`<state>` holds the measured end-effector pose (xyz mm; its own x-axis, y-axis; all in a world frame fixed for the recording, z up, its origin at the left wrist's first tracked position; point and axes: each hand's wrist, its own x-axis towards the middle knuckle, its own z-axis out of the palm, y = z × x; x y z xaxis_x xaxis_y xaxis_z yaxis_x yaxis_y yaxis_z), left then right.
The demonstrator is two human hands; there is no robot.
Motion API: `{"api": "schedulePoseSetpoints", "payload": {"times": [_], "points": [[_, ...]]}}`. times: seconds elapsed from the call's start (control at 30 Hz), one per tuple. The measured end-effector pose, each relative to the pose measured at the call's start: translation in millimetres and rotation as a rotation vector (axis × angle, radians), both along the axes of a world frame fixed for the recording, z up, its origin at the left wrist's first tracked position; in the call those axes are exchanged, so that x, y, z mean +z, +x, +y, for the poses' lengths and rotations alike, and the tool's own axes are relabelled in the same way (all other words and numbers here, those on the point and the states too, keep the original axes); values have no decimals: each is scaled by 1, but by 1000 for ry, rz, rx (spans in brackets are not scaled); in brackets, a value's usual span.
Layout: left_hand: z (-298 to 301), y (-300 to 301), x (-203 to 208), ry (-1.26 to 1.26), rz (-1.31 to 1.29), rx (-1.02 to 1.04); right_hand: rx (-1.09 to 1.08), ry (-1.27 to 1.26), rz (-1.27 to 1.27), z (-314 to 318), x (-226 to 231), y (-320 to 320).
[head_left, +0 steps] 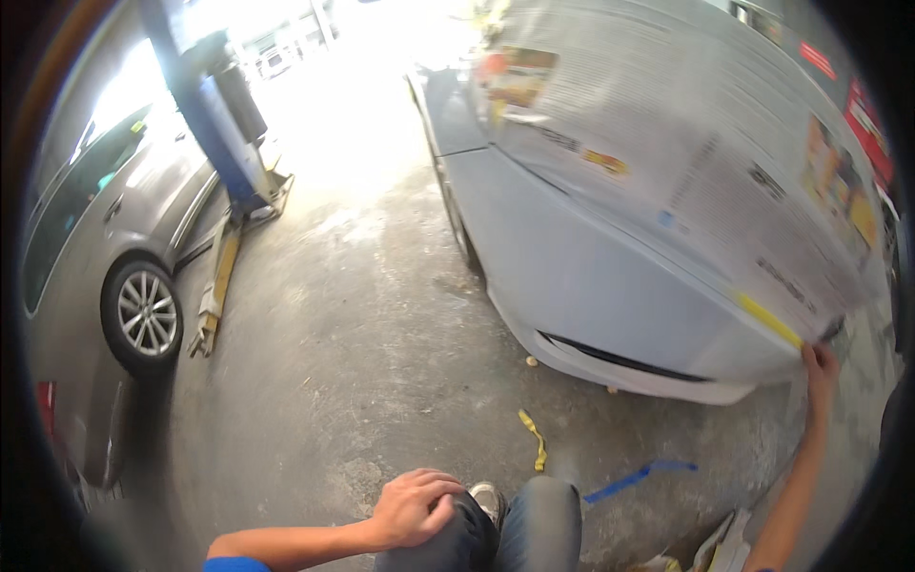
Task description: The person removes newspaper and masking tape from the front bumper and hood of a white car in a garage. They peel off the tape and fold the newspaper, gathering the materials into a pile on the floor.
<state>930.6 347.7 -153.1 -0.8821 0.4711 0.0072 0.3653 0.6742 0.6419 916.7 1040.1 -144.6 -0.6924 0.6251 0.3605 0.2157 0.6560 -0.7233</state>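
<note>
Hand (821, 364), one right, at one yellow tape strip (770, 320), one papered car (610, 276)

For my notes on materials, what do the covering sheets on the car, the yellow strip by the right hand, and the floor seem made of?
Covering sheets: probably newspaper, matte; printed columns and pictures show.
Yellow strip: likely tape, paper or plastic unclear; flat and narrow.
Floor: apparently concrete, grey, worn, with pale blotches.

The top is bleached by strong light, and pale glare is spread across the grey concrete floor (353, 305). Dark shadow is cast beneath the silver-grey car (76, 334). The printed white newspaper sheets (667, 143) are softened by blur; straight edges are bowed toward the blackened circular rim.
</note>
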Motion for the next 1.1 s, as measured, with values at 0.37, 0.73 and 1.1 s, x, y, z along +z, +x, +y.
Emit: {"api": "schedulePoseSetpoints", "payload": {"times": [0.37, 0.73, 1.1], "points": [[41, -46, 12, -199, -334, -108, -84, 147, -487, -17, 31, -15], [30, 33, 83, -421, -438, -145, -101, 31, -602, -95, 90, 0], [85, 85, 186, -183, -892, 78, 67, -530, -358, -190, 165, 9]]}}
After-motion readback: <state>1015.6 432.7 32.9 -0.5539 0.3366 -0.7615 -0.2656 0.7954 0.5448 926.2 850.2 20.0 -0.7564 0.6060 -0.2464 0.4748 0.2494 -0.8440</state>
